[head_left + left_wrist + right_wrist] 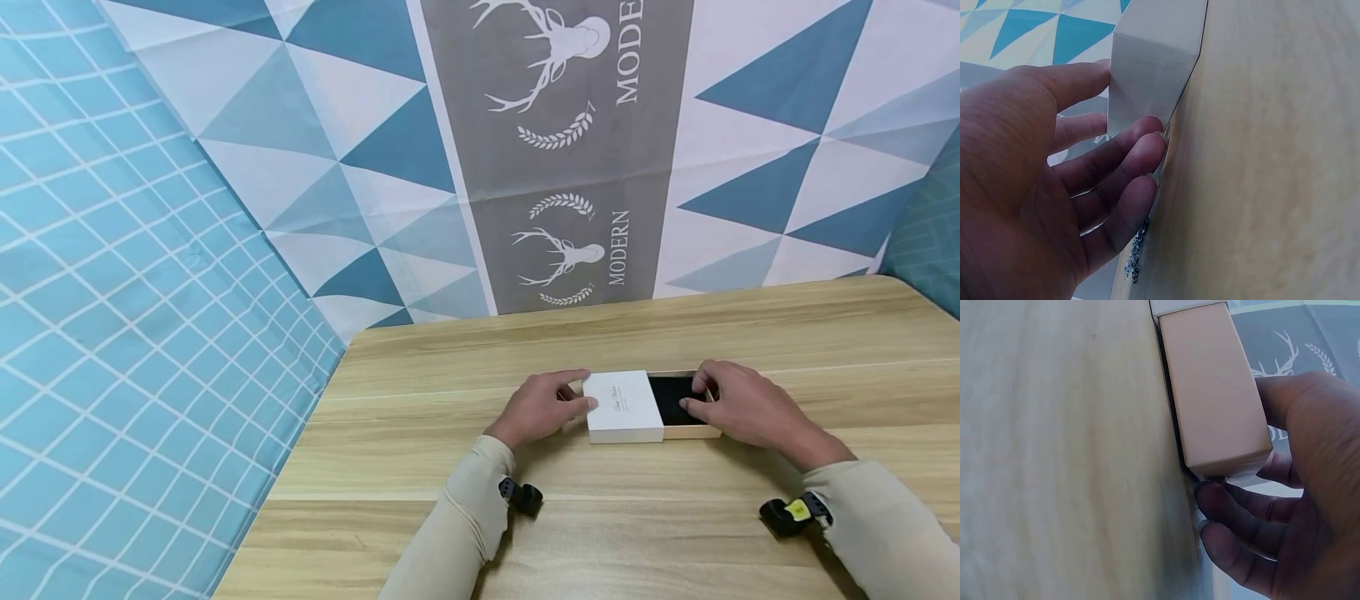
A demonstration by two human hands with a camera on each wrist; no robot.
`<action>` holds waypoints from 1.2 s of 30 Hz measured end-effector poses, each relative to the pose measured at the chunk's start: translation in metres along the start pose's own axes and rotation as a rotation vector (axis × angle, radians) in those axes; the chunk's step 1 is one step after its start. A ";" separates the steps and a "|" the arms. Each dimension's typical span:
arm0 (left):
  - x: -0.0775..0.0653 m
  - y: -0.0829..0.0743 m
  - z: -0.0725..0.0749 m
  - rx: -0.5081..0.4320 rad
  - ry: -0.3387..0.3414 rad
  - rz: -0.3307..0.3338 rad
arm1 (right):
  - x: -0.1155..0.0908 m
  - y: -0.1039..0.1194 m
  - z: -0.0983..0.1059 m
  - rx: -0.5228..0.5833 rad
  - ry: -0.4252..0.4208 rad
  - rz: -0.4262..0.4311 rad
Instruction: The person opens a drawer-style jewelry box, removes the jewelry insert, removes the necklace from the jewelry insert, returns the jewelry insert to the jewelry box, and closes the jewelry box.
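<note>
A small white drawer box stands partly drawn open on the table. Its white outer sleeve (624, 404) carries faint lettering on top. From the sleeve's right end the pinkish inner drawer (692, 432) sticks out, with black lining (671, 400) showing inside. My left hand (542, 407) holds the sleeve at its left end, thumb and index finger at the edges and the other fingers curled low against the end. With thumb over the top and fingers at the end wall, my right hand (742, 404) grips the drawer's outer end (1229, 467).
The wooden table (637, 533) spreads on all sides of the box. Behind it hangs a patterned cloth (375, 167) with triangles and deer heads, and a blue checked cloth (135, 333) drops at the left. A dark speckled strip (1137, 250) shows beneath the left fingers.
</note>
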State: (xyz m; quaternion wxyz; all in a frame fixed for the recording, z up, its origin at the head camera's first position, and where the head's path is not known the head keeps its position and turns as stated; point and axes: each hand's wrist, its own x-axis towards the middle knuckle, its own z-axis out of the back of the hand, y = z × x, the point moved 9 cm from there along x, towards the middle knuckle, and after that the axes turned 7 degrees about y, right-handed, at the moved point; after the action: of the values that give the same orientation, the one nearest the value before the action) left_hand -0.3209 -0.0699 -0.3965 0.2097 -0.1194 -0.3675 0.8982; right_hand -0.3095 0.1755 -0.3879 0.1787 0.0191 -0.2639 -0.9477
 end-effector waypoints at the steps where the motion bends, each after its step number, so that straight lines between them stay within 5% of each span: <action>1: 0.000 0.000 0.000 0.000 0.000 0.000 | 0.000 0.000 0.000 -0.001 0.000 0.000; 36: -0.001 -0.002 0.001 -0.007 -0.002 0.001 | 0.001 0.007 -0.001 -0.013 -0.005 0.037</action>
State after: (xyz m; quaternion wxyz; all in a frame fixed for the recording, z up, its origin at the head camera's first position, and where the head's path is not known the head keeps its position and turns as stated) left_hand -0.3199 -0.0693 -0.3946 0.2088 -0.1195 -0.3708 0.8970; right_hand -0.3083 0.1690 -0.3858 0.1959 0.0108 -0.2585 -0.9459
